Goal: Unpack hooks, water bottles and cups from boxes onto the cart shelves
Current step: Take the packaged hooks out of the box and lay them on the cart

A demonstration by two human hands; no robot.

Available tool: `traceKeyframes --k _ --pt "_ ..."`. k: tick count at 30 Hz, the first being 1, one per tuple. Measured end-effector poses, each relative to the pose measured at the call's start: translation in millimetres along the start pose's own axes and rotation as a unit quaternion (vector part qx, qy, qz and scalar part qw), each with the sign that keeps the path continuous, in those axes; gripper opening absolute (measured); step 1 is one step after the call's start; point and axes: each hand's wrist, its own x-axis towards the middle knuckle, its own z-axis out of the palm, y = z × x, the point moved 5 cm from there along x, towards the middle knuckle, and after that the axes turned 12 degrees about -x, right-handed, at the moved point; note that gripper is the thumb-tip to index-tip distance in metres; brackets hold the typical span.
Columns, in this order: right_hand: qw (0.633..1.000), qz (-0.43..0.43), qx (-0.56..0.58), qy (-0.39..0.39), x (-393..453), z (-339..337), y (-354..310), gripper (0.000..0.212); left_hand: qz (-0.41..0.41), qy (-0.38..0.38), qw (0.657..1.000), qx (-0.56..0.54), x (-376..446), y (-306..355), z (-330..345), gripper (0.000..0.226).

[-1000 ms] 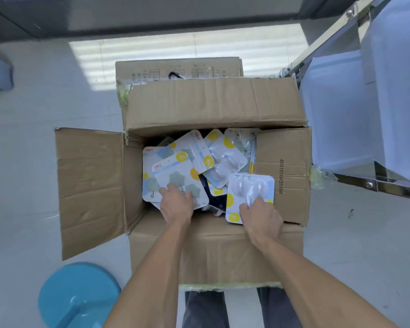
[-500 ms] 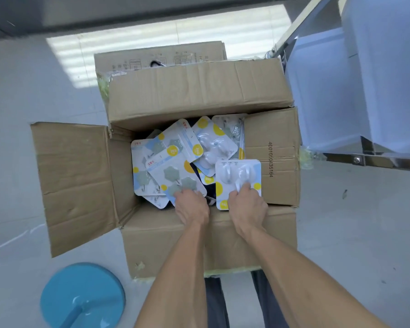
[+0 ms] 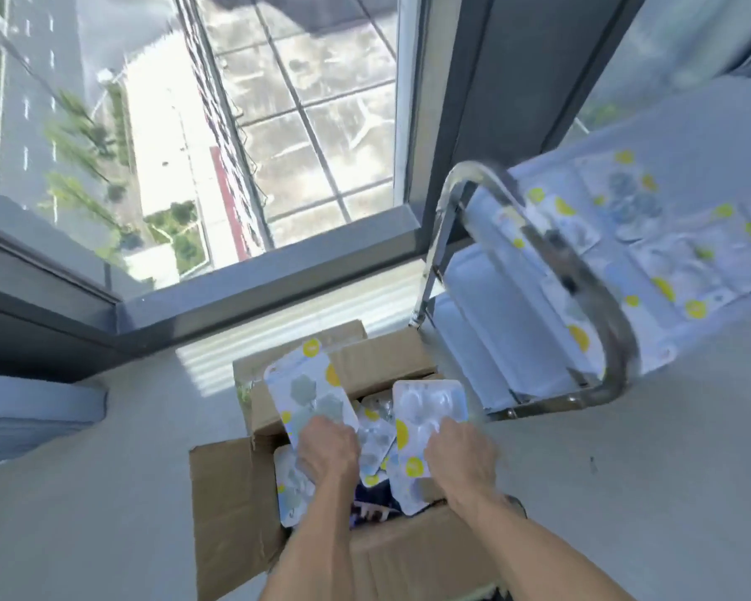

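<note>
Head view: left hand [image 3: 328, 448] gripping grey-hook card [image 3: 308, 390] by near end, long axis pointing away, tilted left. Right hand [image 3: 460, 457] gripping white-hook card [image 3: 430, 409], lifted above open cardboard box [image 3: 230, 514] holding more cards. Cart shelf [image 3: 651, 353] right, cards on it.

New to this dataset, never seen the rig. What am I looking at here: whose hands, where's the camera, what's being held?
No machine here: a person works bare-handed, and the one wide-angle camera sits on their head, looking forward and down, hence the bent, blurry edges. Both arms reach into an open cardboard box on the floor, full of hook packs. The left hand grips a pack with grey star-shaped hooks, lifted above the box. The right hand grips a pack with clear hooks. At right stands the cart with a metal frame; more hook packs already lie on its top shelf. Behind is a window.
</note>
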Motion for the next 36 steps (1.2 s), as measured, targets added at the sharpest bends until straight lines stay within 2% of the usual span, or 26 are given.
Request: traceKeyframes --k 4,7,9,11,13,17,24,29,36 --pt "0.988 -0.031 0.056 0.142 -32.3 -208.5 40.0 0.031 0.107 0.083 0.989 -0.066 -79.4 149.5 -113.3 0.025" --pt "0.959 -0.005 0.129 0.251 -60.0 -359.7 108.0 0.034 0.199 0.115 0.969 -0.095 -157.1 259.7 -173.6 0.03" --pt "0.942 0.024 0.149 0.3 -73.6 -429.5 172.2 0.032 0.238 0.136 0.952 -0.134 -212.5 320.2 -193.0 0.029" --pt "0.932 0.06 0.148 0.326 -79.1 -467.5 244.9 0.033 0.286 0.12 0.94 -0.145 -265.3 369.4 -184.2 0.025" --pt "0.933 0.095 0.134 0.321 -71.3 -477.1 318.9 0.035 0.327 0.082 0.935 -0.112 -310.0 406.1 -152.0 0.022" --pt "0.96 0.135 0.098 0.223 -26.3 -443.1 448.0 0.028 0.346 0.025 0.938 -0.028 -370.7 450.9 -41.7 0.023" --pt "0.983 0.103 -0.007 0.15 115.2 -383.8 621.8 0.03 0.254 -0.024 0.967 0.011 -401.8 528.7 182.8 0.025" --pt "0.992 0.078 -0.031 0.099 215.7 -343.5 684.9 0.029 0.227 -0.036 0.973 0.009 -391.8 604.6 301.4 0.022" --pt "0.997 0.02 -0.02 0.072 313.8 -322.2 673.7 0.027 0.18 0.04 0.981 0.056 -319.3 618.4 333.8 0.025"
